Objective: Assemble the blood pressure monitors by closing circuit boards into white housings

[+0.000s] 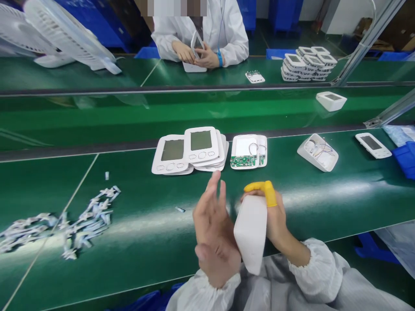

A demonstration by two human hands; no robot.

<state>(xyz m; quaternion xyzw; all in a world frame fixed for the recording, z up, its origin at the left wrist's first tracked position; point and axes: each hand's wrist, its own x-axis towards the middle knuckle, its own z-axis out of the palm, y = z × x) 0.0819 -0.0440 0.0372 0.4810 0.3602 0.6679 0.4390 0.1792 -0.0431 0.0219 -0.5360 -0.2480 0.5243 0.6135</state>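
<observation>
White plastic housing (250, 235) is gripped upright above the green conveyor belt (155, 255), with the closed fingers of the right hand (274, 216) wrapped behind it and two yellow finger cots (259, 186) curled over its top edge. At the far left, a loose heap of white-and-blue film strips (65, 231) is spread on the belt. The left hand (212, 229) is held open just beside the housing, fingers spread upward, palm turned inward; contact cannot be told. Beyond the hands, a stack of white device covers with LCD windows (201, 144) is laid down, followed by an opened casing (249, 144) with a green circuit board (241, 161), another open casing (317, 152) and a white unit with a screen (372, 145). Printing on the board is too small to be read.
</observation>
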